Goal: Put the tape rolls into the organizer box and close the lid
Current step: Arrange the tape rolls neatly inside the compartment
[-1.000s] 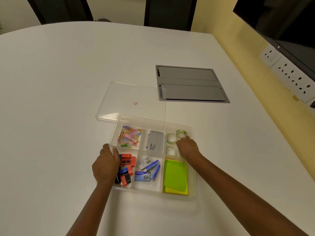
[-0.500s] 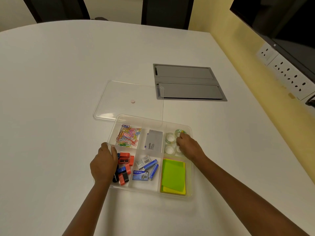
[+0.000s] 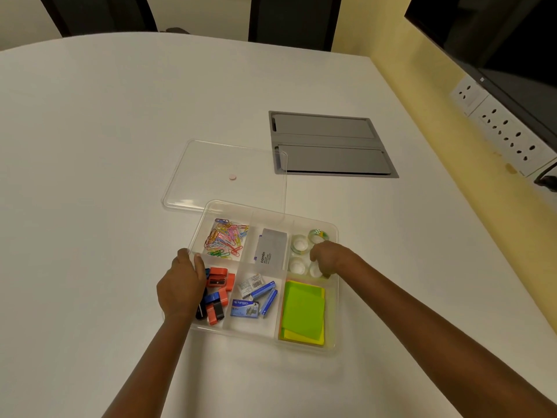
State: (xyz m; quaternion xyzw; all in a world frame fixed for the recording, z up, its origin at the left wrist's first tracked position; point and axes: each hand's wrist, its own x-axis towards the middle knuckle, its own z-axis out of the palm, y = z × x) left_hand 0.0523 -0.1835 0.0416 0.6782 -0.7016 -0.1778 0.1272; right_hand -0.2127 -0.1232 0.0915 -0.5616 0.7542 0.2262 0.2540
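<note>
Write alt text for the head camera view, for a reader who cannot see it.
A person's right hand rests among tape rolls in an open organizer box, while the left hand grips its left edge. The clear lid lies behind on the white table.

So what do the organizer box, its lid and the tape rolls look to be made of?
Organizer box: frosted translucent plastic; the table shows dimly through its walls. Lid: clear glossy plastic, see-through with edge highlights. Tape rolls: likely clear film on white cores, one patterned green.

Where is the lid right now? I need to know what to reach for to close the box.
The clear lid lies flat on the table beyond the organizer box, at its far-left corner, left of the grey panel.
</note>
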